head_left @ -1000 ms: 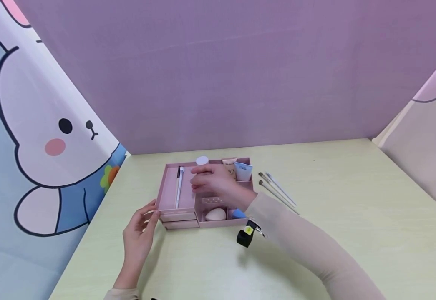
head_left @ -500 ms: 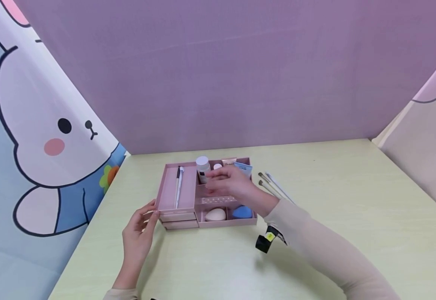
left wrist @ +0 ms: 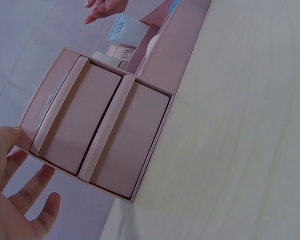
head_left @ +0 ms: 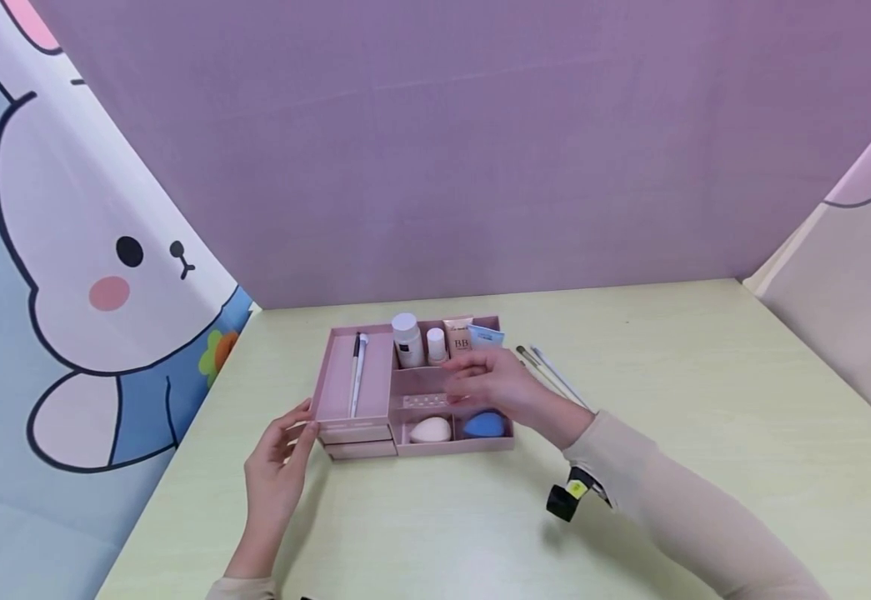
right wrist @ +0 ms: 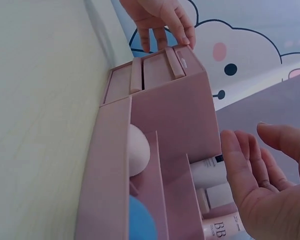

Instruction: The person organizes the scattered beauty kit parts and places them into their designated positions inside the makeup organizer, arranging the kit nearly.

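Observation:
A pink makeup organizer [head_left: 453, 451] stands on the table, two front drawers [left wrist: 81, 117] pushed in at its left. My left hand [head_left: 276, 477] rests on its front left corner, thumb at the front edge, other fingers loosely spread. My right hand [head_left: 497, 385] hovers over its right half, fingers loosely bent with nothing between them. Two slim makeup brushes [head_left: 357, 375] lie in the top tray. The back compartments hold a white bottle [head_left: 407, 343], a smaller white-capped bottle [head_left: 436, 343], a BB cream tube [head_left: 458, 333] and a blue tube [head_left: 485, 336].
A white makeup sponge [head_left: 431, 430] and a blue one [head_left: 483, 424] sit in the organizer's front compartments. Several more brushes [head_left: 551, 372] lie on the table [head_left: 705, 383] to its right. A purple cloth [head_left: 495, 167] hangs behind the table, a cartoon-printed one [head_left: 67, 292] at left.
My right hand has moved right and slightly nearer, away from the top tray, uncovering the two white bottles. My left hand has stayed at the organizer's corner.

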`<act>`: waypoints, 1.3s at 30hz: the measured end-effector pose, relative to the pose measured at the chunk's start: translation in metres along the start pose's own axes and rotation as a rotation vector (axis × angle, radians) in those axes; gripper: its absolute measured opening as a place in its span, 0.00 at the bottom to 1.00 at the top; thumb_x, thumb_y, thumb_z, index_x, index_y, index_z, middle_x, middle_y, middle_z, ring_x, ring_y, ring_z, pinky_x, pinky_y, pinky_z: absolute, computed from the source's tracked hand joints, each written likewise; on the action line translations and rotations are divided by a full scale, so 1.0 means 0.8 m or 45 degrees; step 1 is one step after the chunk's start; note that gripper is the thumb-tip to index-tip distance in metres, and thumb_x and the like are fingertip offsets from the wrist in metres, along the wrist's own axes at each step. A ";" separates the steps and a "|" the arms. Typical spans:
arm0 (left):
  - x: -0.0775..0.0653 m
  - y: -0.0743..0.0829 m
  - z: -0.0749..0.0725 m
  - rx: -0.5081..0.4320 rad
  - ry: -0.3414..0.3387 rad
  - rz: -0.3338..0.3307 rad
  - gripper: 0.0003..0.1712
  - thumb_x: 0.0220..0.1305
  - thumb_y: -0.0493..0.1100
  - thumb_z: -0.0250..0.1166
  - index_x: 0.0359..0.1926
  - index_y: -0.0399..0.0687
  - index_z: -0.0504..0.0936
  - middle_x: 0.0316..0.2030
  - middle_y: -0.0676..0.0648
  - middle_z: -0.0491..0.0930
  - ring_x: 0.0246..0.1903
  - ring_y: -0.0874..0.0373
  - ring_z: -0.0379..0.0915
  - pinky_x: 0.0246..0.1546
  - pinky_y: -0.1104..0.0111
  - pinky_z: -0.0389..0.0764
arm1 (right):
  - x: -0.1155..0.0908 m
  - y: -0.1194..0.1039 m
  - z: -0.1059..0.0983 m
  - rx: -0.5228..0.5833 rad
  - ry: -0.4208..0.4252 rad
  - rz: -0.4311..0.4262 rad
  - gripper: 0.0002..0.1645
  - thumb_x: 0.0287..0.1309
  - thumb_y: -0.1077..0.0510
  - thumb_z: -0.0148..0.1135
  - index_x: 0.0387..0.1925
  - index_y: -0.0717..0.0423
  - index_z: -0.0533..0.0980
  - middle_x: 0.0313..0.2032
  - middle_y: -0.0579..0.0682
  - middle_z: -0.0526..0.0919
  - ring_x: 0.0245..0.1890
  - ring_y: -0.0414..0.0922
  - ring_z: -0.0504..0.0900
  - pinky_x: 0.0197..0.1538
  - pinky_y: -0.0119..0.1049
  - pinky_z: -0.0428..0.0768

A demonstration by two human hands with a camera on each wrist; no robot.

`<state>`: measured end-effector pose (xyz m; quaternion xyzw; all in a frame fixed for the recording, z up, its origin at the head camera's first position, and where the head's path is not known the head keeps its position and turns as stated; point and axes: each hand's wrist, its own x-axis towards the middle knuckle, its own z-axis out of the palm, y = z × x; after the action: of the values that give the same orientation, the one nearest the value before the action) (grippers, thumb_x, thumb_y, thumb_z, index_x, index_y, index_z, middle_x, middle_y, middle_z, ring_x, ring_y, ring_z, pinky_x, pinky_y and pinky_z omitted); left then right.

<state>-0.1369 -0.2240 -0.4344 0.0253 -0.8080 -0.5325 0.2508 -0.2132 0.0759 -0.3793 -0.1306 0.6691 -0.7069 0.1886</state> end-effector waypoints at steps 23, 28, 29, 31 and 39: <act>-0.002 0.000 -0.001 0.007 0.001 -0.008 0.11 0.69 0.37 0.64 0.50 0.39 0.82 0.58 0.46 0.80 0.41 0.76 0.76 0.40 0.81 0.74 | -0.048 0.030 -0.059 -0.068 0.009 0.063 0.22 0.62 0.71 0.62 0.56 0.79 0.69 0.40 0.60 0.84 0.38 0.49 0.87 0.47 0.46 0.83; -0.002 0.000 -0.001 0.008 -0.001 -0.007 0.11 0.70 0.37 0.63 0.50 0.39 0.82 0.58 0.46 0.80 0.41 0.76 0.76 0.40 0.80 0.74 | -0.055 0.035 -0.073 -0.060 0.022 0.065 0.25 0.62 0.72 0.61 0.57 0.82 0.67 0.40 0.59 0.84 0.38 0.48 0.86 0.47 0.46 0.83; -0.002 0.000 -0.001 0.008 -0.001 -0.008 0.11 0.70 0.38 0.64 0.50 0.39 0.82 0.58 0.46 0.80 0.41 0.76 0.76 0.40 0.81 0.74 | -0.056 0.037 -0.076 -0.060 0.031 0.068 0.24 0.61 0.72 0.61 0.57 0.82 0.67 0.39 0.57 0.84 0.38 0.47 0.86 0.47 0.46 0.83; -0.002 0.000 -0.002 0.006 -0.002 -0.008 0.11 0.70 0.38 0.63 0.50 0.39 0.82 0.58 0.47 0.80 0.42 0.76 0.76 0.40 0.81 0.74 | -0.058 0.040 -0.082 -0.065 0.046 0.071 0.24 0.61 0.73 0.60 0.56 0.82 0.67 0.37 0.55 0.83 0.37 0.46 0.85 0.46 0.46 0.83; -0.002 0.001 -0.002 -0.002 -0.003 -0.003 0.11 0.70 0.38 0.63 0.50 0.39 0.82 0.58 0.47 0.80 0.42 0.75 0.77 0.41 0.81 0.74 | -0.058 0.049 -0.104 -0.097 0.101 0.088 0.26 0.60 0.73 0.60 0.57 0.83 0.65 0.37 0.54 0.82 0.38 0.47 0.85 0.46 0.46 0.84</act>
<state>-0.1346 -0.2243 -0.4336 0.0256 -0.8078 -0.5336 0.2492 -0.2042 0.1701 -0.4208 -0.0863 0.7065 -0.6787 0.1811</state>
